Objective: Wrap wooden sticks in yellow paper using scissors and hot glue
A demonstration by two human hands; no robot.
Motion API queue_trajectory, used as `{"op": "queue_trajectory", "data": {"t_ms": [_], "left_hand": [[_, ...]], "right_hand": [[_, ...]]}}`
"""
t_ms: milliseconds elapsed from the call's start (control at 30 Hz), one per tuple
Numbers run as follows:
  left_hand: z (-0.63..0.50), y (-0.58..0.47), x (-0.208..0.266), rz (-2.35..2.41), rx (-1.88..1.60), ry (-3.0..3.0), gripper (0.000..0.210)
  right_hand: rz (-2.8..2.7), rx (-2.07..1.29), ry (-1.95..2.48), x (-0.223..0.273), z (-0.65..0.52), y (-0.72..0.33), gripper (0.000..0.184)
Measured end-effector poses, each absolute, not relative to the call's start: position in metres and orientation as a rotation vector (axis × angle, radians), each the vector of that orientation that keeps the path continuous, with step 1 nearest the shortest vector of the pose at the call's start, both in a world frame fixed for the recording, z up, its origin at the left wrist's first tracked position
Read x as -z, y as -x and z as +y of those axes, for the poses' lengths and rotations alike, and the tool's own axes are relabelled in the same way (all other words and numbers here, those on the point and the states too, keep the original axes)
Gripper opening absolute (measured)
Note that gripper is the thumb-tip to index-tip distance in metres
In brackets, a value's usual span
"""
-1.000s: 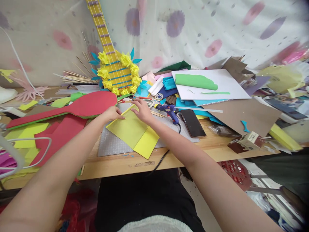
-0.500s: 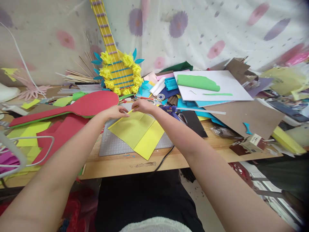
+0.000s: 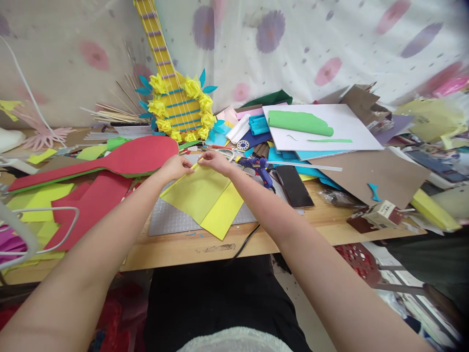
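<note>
1. Left hand: finger and thumb pinch the far edge of the yellow sheet;
2. Right hand: grasps the same narrow edge, just beside the left;
3. Yellow sheet: lies over the grey mat; its near corner reaches past onto the table;
4. Glue gun: rests near the phone.

At the frame's centre, the sheet shows 2 yellows, mostly muted, bright at its lower right. The mat under it is grey with a pale grid. At left, the paddle-shaped cutout is red above green. Upper left of centre, the guitar model is yellow with purple bars and blue stripes. Across the top, the whitish curtain carries pink and purple flowers.
</note>
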State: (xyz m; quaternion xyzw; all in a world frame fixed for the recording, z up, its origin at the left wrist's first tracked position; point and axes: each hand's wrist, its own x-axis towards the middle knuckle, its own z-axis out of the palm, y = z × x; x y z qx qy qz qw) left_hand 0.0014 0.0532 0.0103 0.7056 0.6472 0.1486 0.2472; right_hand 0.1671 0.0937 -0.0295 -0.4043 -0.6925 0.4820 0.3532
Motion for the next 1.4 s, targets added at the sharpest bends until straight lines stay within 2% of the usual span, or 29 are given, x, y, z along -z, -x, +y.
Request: {"op": "queue_trajectory", "data": {"t_ms": [133,367,767,833,967,1100,1233,1400], "left_hand": [[0.053,-0.004,-0.01,1.844,-0.405,-1.83,0.018],[0.053,-0.006,-0.01,1.84,-0.442,-1.701,0.018],[0.062,-0.002,-0.011,1.745,-0.457,-1.518,0.027],[0.062,-0.002,-0.012,1.752,-0.455,-1.509,0.029],[0.059,-0.001,-0.014,1.769,-0.491,-1.434,0.032],[0.057,0.0,-0.018,1.761,-0.604,-1.285,0.033],[0.057,0.0,-0.019,1.695,-0.683,-1.149,0.031],[0.055,0.003,-0.018,1.548,-0.772,-1.014,0.018]], "right_hand": [[-1.727,-1.249,1.056,0.031,0.093,-0.162,0.016],[-1.751,-1.209,1.066,0.029,0.09,-0.161,0.024],[-1.791,-1.168,1.126,0.026,0.093,-0.155,0.027],[-1.804,-1.139,1.145,0.027,0.093,-0.155,0.032],[-1.884,-0.813,1.256,0.031,0.08,-0.161,0.055],[-2.123,-0.362,1.382,0.038,0.042,-0.172,0.064],[-2.247,-0.245,1.614,0.05,-0.001,-0.179,0.077],[-2.437,-0.207,1.502,0.061,-0.012,-0.188,0.077]]}}
